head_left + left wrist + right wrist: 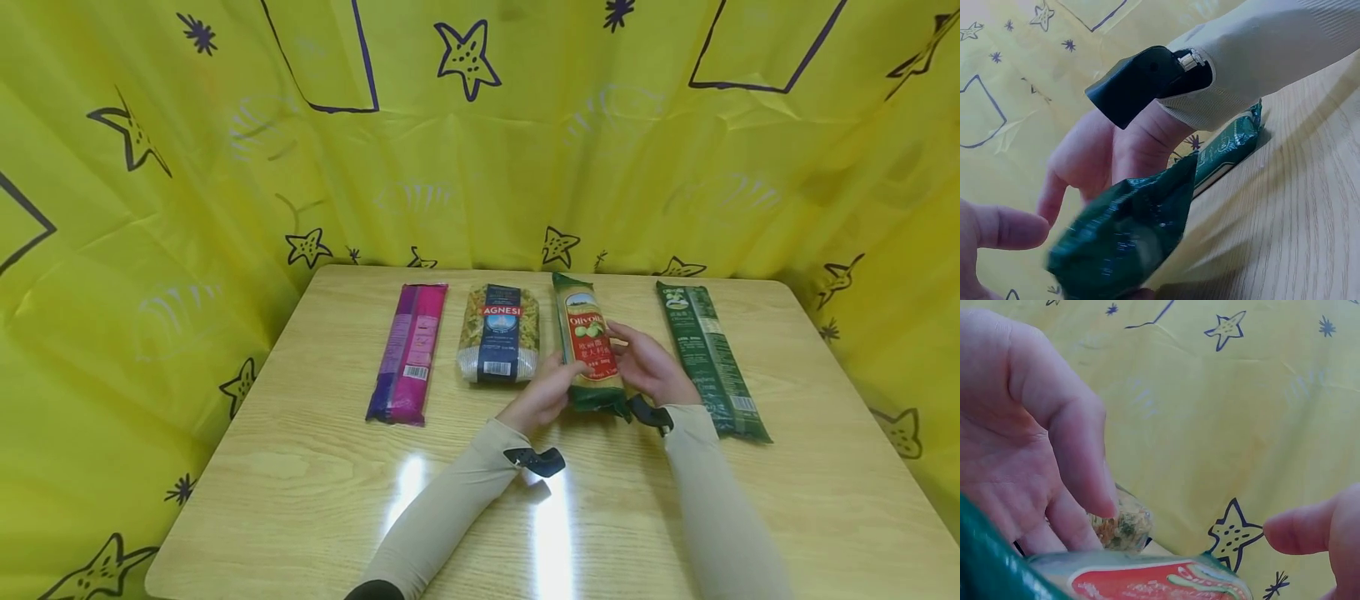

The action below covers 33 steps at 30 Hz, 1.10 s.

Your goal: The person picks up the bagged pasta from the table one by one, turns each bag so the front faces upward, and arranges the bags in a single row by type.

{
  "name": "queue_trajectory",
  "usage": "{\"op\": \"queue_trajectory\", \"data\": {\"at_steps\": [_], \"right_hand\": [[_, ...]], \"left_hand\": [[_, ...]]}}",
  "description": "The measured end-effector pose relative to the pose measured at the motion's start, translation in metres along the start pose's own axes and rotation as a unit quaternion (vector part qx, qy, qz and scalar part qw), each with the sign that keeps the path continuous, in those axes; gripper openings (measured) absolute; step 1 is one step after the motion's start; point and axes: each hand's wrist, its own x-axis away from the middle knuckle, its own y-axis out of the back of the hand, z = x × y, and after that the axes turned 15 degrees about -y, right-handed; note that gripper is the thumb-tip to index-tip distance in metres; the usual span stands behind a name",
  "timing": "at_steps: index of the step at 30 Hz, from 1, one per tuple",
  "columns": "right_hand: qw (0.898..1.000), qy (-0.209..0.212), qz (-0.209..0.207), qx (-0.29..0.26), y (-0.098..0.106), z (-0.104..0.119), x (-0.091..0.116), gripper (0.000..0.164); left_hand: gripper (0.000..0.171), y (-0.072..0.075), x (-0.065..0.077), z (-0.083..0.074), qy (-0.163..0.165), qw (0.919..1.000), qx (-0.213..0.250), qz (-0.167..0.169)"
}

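A green-ended pack of Olivoila spaghetti (592, 337) with a red label is held tilted over the table, face up. My left hand (546, 390) grips its lower left side, thumb on the front and the other fingers mostly hidden beneath. At its right edge is my right hand (651, 365), with fingers by the side and partly hidden behind the pack. In the right wrist view, the right thumb (1304, 530) extends apart from the wrapper. The left wrist view shows the pack's crumpled green end (1125, 240) up close.
Left of the held pack lie a bag of Agnesi pasta (499, 333) and a pink and purple packet (408, 354). A dark green packet (708, 358) lies by the right forearm. Yellow patterned cloth (480, 183) hangs behind the wooden table (300, 467).
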Motion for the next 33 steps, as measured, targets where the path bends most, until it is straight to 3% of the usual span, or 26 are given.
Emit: {"op": "queue_trajectory", "data": {"at_steps": [9,18,33], "right_hand": [[0.996,0.045,-0.041,0.063,-0.007,0.000,0.004,0.071],[0.991,0.064,-0.055,0.106,-0.013,0.004,0.009,0.070],[0.994,0.056,-0.072,0.065,-0.007,0.001,-0.002,0.068]], "left_hand": [[0.047,0.000,0.001,0.000,0.016,0.9997,-0.013,-0.013],[0.043,-0.002,0.001,0.000,0.002,0.9997,-0.008,-0.022],[0.049,-0.007,0.002,0.003,-0.045,0.9976,-0.044,-0.029]]}}
